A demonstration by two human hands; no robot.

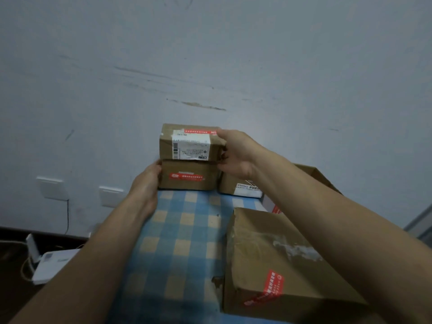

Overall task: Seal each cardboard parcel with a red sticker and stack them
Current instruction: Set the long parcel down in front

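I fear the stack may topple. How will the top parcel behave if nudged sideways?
Probably stiff: the top parcel keeps square edges while gripped by the right hand. Likely to slide rather than tip: it is squat and lies flat on the similar-sized lower parcel. Its creased corner hints it may dent.

Down the middle the checkered cloth (182, 242) is open — big parcel (280, 265) crowds the right, stacked parcels (190, 150) block the far end.

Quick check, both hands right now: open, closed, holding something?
Left hand: open, pressed against the left side of the lower parcel.
Right hand: grips the right end of the top parcel, thumb on top.
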